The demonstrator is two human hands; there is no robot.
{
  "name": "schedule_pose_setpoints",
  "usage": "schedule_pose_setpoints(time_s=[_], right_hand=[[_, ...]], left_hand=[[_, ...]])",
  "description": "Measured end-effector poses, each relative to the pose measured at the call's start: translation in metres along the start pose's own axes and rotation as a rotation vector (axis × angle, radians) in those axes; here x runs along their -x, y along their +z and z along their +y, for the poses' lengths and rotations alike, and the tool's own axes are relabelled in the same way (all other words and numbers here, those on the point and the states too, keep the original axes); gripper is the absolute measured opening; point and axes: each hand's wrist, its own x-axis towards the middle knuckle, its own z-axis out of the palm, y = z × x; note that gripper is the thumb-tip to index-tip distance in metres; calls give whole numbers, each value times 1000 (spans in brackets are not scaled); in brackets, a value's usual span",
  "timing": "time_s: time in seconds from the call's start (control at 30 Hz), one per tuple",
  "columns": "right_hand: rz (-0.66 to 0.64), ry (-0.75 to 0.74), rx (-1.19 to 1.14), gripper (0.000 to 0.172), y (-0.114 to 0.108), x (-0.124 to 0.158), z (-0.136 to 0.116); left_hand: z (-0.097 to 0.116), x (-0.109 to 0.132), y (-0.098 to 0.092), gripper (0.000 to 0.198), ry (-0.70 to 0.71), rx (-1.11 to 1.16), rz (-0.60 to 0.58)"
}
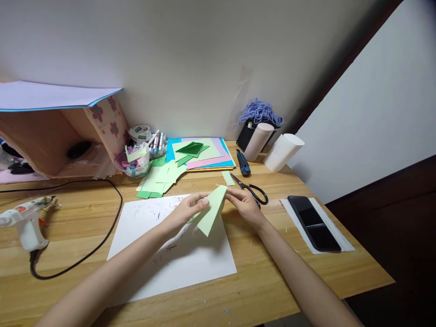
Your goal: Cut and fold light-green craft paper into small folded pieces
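Both of my hands hold one piece of light green paper (213, 211) just above a white sheet (190, 259) on the wooden desk. My left hand (190, 210) pinches the paper's left side with thumb and fingers closed on it. My right hand (243, 205) grips its upper right corner. The paper tilts down towards me and looks folded.
Black-handled scissors (252, 190) lie just behind my right hand. A phone (313, 222) rests on white paper at the right. A stack of coloured paper (200, 154) and green scraps (158, 179) sit at the back. A glue gun (25, 222) with its black cord (102, 236) lies at the left.
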Motion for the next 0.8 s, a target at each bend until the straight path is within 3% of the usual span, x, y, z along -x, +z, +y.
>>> schedule_pose_setpoints(time_s=[0.1,0.2,0.3,0.4,0.47,0.57,0.67,0.8], right_hand=[[26,68,-26,39,0,-1,0],[105,161,54,41,-5,-4,12],[144,225,211,31,-9,-6,30],[103,217,389,20,-8,-6,42],[72,185,485,17,-6,-7,42],[35,144,564,16,-3,-8,39],[45,137,586,17,-1,-10,38],[64,199,548,16,-2,-10,41]], left_hand=[[-6,-5,-7,53,-71,101,153],[-21,-11,-17,53,-64,22,393],[-36,-13,-19,56,-4,-342,508],[-47,-10,-12,61,178,-806,571],[-51,-9,-6,58,321,-1001,561],[-54,-12,-1,43,436,-1120,364],[-56,-17,0,37,455,-1204,241],[-57,-21,-2,39,458,-1335,221]])
